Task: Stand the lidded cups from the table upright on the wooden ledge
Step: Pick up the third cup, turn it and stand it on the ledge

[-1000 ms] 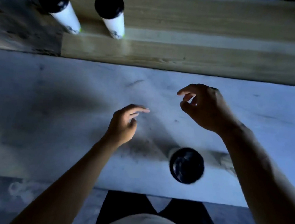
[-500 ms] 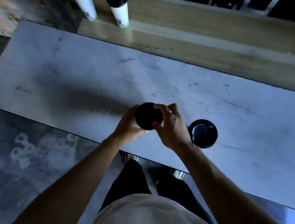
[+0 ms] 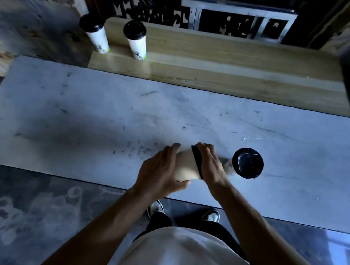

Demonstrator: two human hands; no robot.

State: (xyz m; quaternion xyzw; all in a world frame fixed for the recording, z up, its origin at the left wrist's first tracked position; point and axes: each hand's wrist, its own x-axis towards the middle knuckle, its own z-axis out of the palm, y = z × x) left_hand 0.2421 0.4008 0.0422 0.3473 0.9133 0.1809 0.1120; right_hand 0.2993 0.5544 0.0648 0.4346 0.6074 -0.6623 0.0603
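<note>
A white paper cup (image 3: 186,165) with a black lid is held tilted on its side over the near part of the marble table (image 3: 84,110). My left hand (image 3: 160,172) wraps the cup's body. My right hand (image 3: 208,165) covers its black lid. A second lidded cup (image 3: 247,163) stands upright on the table just to the right of my right hand. Two more lidded cups (image 3: 96,33) (image 3: 136,39) stand upright at the left end of the wooden ledge (image 3: 222,59) beyond the table.
Behind the ledge are a dark ornate grille (image 3: 146,3) and a white metal frame (image 3: 238,21). A rough wall (image 3: 26,4) lies to the left. My feet (image 3: 182,212) are on the dark floor below the table's near edge.
Both hands came down to the near table and took hold of a cup, then tipped it from lid-up to lying sideways. The view has pulled back, showing more floor.
</note>
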